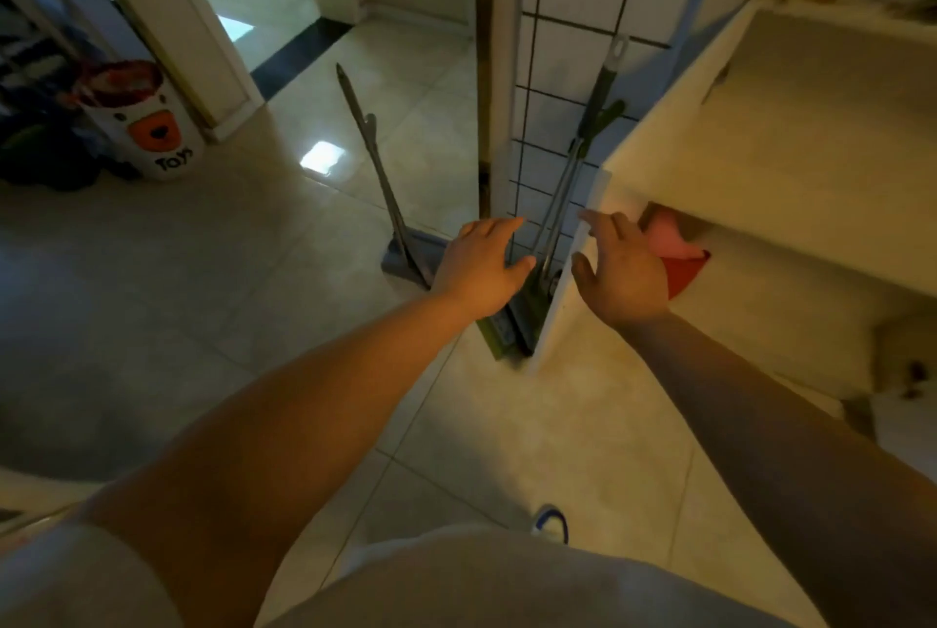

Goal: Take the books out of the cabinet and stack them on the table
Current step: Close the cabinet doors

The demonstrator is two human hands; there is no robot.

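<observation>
Reaching with both hands, left (pixel 481 267) and right (pixel 626 272), open and empty, toward the red book (pixel 682 272) in the cabinet (pixel 760 145); it looks thin, light, best pinched by its edge.

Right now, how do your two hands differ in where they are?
The left hand hangs over the floor, in front of the mop handles; the right hand sits at the cabinet edge, beside the pink and red books. Both are open and empty.
</observation>
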